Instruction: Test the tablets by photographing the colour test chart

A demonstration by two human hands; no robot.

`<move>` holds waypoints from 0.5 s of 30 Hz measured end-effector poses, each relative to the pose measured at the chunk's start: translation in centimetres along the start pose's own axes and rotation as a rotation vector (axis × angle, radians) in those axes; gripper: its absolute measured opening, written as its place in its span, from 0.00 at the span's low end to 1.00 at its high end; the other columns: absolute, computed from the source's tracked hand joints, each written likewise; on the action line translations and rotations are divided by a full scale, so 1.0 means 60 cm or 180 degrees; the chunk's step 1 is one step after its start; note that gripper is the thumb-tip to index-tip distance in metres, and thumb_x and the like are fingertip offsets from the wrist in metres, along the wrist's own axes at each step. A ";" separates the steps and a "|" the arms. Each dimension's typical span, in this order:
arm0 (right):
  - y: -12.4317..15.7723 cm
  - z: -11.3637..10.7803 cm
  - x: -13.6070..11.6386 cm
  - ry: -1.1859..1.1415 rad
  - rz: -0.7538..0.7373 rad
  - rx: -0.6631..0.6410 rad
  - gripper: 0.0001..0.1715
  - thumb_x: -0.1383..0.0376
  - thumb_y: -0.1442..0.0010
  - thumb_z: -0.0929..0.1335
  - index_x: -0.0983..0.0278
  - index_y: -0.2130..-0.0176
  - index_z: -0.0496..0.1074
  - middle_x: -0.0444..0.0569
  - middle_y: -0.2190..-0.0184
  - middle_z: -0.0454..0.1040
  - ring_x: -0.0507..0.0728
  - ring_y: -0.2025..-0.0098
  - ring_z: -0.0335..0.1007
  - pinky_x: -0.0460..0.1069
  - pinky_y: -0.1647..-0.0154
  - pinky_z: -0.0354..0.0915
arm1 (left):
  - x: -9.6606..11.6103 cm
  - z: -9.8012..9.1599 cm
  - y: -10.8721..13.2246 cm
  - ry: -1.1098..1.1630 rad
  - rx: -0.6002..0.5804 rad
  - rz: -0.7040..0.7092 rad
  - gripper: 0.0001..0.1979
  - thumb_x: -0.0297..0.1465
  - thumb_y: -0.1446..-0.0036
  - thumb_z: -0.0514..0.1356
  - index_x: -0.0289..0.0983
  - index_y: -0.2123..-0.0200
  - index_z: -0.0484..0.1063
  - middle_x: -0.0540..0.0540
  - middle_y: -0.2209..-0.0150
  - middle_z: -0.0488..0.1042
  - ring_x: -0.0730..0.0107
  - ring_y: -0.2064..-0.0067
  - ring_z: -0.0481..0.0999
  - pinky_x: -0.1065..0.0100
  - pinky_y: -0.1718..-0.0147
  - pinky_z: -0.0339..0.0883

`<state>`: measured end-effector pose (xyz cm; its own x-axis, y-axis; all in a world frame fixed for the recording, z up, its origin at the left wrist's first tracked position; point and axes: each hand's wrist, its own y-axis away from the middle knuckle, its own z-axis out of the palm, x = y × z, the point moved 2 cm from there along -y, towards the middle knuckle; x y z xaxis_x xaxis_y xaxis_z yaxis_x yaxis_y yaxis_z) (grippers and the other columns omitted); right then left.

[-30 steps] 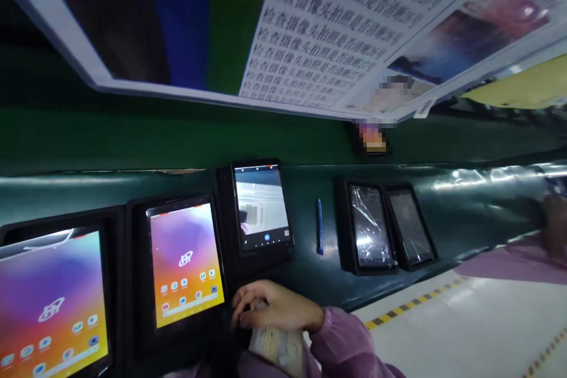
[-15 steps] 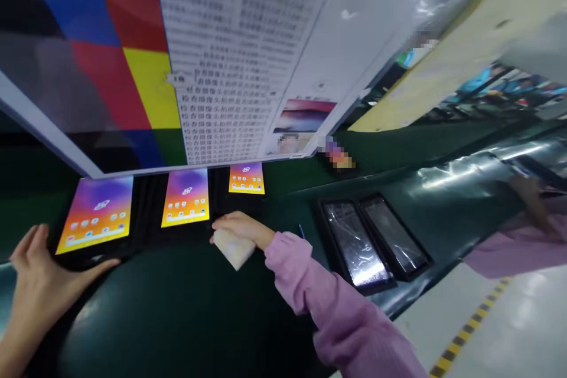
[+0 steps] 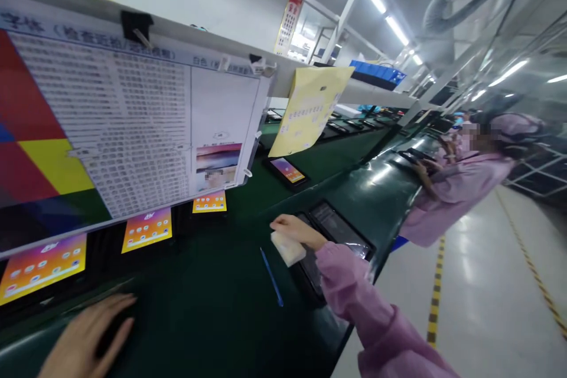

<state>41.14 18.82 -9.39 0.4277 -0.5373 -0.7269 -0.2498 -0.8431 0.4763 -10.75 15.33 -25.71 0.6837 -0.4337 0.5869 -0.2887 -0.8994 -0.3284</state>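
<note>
My right hand (image 3: 296,229) is closed on a folded cream-white cloth (image 3: 287,250), held over the edge of a dark-screened tablet (image 3: 305,274). A second dark tablet (image 3: 339,227) lies beside it, its screen catching reflections. Low at the left, my left hand (image 3: 91,333) is slightly blurred and holds nothing, the thumb apart from the fingers. Just beyond it rests a tablet with a lit orange screen (image 3: 44,269). Two more lit tablets, a middle one (image 3: 148,230) and a farther one (image 3: 209,202), are partly hidden under the hanging chart.
A printed chart (image 3: 146,118) hangs over the bench (image 3: 199,313), with a yellow paper (image 3: 312,109) to its right. A blue pen (image 3: 271,277) lies left of my right hand. Farther off is another lit tablet (image 3: 287,171). A person in pink (image 3: 460,189) works at the right.
My right hand has moved right with the cloth, from the lit tablets to the dark ones. My left hand has left the edge of the nearest lit tablet. The view has swung up and right.
</note>
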 end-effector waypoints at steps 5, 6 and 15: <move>-0.058 -0.129 0.037 -0.0307 0.0130 0.0884 0.19 0.58 0.30 0.72 0.65 0.45 0.74 0.53 0.46 0.76 0.62 0.48 0.77 0.60 0.48 0.77 | 0.127 0.102 -0.072 -0.0020 -0.0199 0.0169 0.32 0.48 0.32 0.55 0.45 0.29 0.60 0.42 0.31 0.68 0.47 0.30 0.68 0.40 0.32 0.64; -0.078 -0.146 0.036 -0.0438 0.0157 0.1064 0.20 0.58 0.29 0.72 0.64 0.43 0.73 0.53 0.44 0.76 0.62 0.48 0.77 0.60 0.48 0.77 | 0.140 0.113 -0.090 0.0043 -0.0146 0.0032 0.32 0.49 0.31 0.54 0.43 0.29 0.60 0.39 0.31 0.69 0.46 0.30 0.68 0.39 0.31 0.63; -0.236 -0.243 0.004 -0.1461 0.0432 0.2149 0.22 0.57 0.29 0.71 0.63 0.40 0.72 0.55 0.41 0.73 0.62 0.45 0.76 0.61 0.46 0.76 | 0.171 0.126 -0.147 0.0296 0.0222 -0.0443 0.25 0.48 0.30 0.53 0.41 0.38 0.71 0.41 0.41 0.77 0.49 0.37 0.76 0.41 0.35 0.69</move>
<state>57.43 30.95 -9.11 -0.0046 -0.4678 -0.8838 -0.8043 -0.5235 0.2812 3.87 19.19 -22.36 0.6480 -0.3114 0.6951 -0.1462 -0.9465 -0.2878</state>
